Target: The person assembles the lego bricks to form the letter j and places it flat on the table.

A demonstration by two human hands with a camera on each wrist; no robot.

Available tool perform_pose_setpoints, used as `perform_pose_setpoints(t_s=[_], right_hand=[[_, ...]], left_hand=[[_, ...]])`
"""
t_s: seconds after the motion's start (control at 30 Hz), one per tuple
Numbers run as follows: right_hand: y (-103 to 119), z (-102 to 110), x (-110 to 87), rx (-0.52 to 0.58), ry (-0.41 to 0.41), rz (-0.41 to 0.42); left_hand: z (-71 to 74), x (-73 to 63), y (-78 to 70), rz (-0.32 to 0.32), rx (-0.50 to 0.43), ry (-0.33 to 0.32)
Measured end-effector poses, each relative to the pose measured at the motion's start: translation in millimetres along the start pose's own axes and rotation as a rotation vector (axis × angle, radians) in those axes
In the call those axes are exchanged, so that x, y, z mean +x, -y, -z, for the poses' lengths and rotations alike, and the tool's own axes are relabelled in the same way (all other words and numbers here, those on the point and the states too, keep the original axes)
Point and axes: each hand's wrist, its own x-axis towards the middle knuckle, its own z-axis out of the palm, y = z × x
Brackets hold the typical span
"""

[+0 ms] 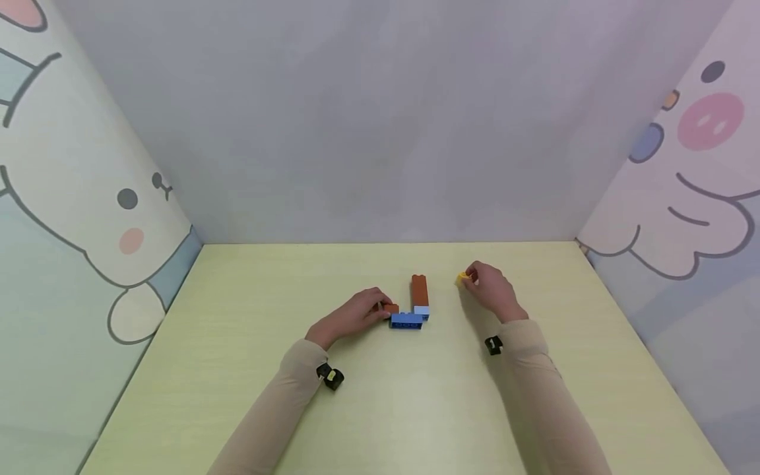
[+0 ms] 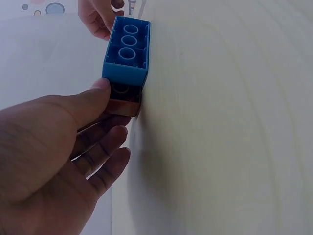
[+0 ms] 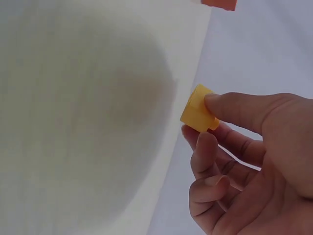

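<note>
My left hand (image 1: 356, 313) pinches the end of a small reddish-brown toy brick (image 2: 123, 107) between thumb and fingers. Against it sits a longer blue brick (image 1: 406, 321), tipped so that its hollow underside with round tubes (image 2: 128, 41) shows. Behind and to the right, a long reddish-brown brick (image 1: 419, 290) meets a light blue brick (image 1: 421, 311) at its near end. Out to the right, my right hand (image 1: 491, 290) pinches a small yellow brick (image 3: 199, 110) by thumb and fingertips, above the table.
The bricks are near the middle of a pale yellow table (image 1: 249, 290). A plain grey wall (image 1: 380, 132) rises at its back edge, and side panels with cartoon animals (image 1: 119, 224) flank it. Each sleeve carries a small black device (image 1: 494, 345) at the wrist.
</note>
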Motion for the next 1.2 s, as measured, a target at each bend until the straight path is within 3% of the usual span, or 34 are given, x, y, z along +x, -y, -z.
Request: perform_pose_setpoints(t_s=[0.3,0.67,1.2], right_hand=[[26,-8,20.8,0.036,0.002,0.11],[55,-22,48.9,0.07,0.107,0.168],[54,-37,72.9,0.128,0.2,0.221]], left_hand=[[0.1,0.5,-0.1,0.016,-0.004,0.005],[0.8,0.3,-1.7,0.025,-0.01,0.007],[-0.7,0.8,0.2,0.026,0.007,0.005]])
